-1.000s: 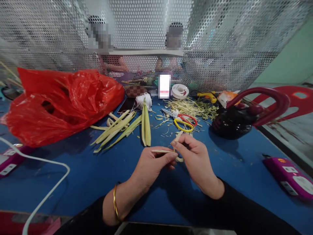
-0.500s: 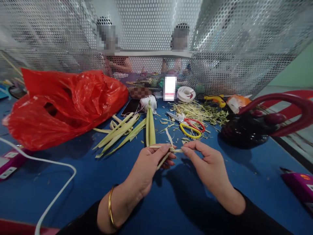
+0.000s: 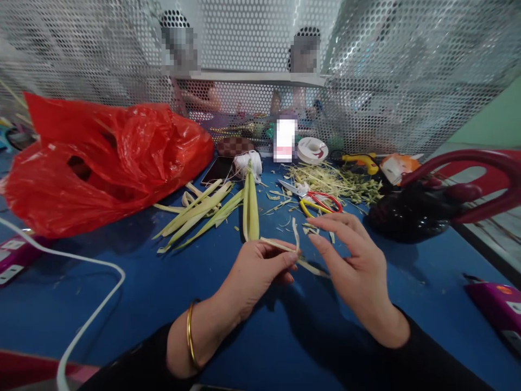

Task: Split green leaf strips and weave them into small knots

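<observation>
My left hand [image 3: 264, 265], with a gold bangle at its wrist, pinches a small piece of pale leaf strips [image 3: 296, 234] between thumb and fingers. Strip ends stick out upward, to the left and to the lower right; where they cross is partly hidden by my thumb. To the right of it, my right hand [image 3: 356, 266] is raised with thumb and index finger apart and nothing between them. Beyond the left hand lies a tied bundle of green-yellow leaves [image 3: 251, 209]. Scissors [image 3: 321, 202] with red and yellow handles rest beyond the right hand.
A red plastic bag [image 3: 109, 157] fills the left, with loose leaves [image 3: 199, 214] beside it. White thread [image 3: 248, 164], a ribbon spool [image 3: 312, 150], plant scraps [image 3: 337, 182] and a black pot with a maroon handle [image 3: 415, 214] stand farther back. A white cable [image 3: 101, 263] crosses the left.
My right hand has let go of the strip end and its fingers have parted. The strips in my left hand have turned, one end now pointing to the lower right. The view has shifted slightly.
</observation>
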`<control>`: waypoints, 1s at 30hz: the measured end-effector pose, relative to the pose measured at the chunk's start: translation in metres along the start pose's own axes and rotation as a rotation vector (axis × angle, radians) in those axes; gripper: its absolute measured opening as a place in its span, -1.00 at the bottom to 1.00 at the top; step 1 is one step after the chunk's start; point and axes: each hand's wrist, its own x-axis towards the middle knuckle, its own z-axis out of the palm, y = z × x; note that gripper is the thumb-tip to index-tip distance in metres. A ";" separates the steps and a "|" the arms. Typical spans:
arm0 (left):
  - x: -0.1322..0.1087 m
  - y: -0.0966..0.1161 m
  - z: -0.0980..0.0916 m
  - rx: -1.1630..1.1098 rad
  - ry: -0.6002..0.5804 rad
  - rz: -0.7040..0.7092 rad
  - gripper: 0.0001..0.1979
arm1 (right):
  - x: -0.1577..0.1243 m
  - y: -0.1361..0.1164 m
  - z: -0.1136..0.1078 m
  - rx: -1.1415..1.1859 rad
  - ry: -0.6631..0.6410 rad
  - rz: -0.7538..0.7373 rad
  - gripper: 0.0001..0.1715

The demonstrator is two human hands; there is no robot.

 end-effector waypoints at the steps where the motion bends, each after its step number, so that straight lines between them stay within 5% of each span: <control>1: 0.000 -0.001 0.001 0.014 -0.025 -0.010 -0.82 | 0.000 0.000 -0.001 -0.011 -0.040 -0.044 -0.83; 5: -0.001 -0.006 0.006 0.076 -0.071 -0.054 -0.90 | 0.001 -0.001 0.002 0.050 -0.267 -0.107 -0.93; 12: -0.002 -0.007 0.008 0.165 -0.068 0.000 -0.88 | 0.000 -0.007 0.006 0.207 -0.392 0.108 -0.85; 25: 0.000 -0.016 0.008 0.251 -0.146 -0.004 -0.90 | -0.010 -0.006 0.014 0.152 -0.304 0.058 -0.83; 30: -0.001 -0.009 0.007 0.164 -0.035 0.006 -0.87 | -0.007 -0.008 0.004 0.006 -0.155 -0.078 -0.88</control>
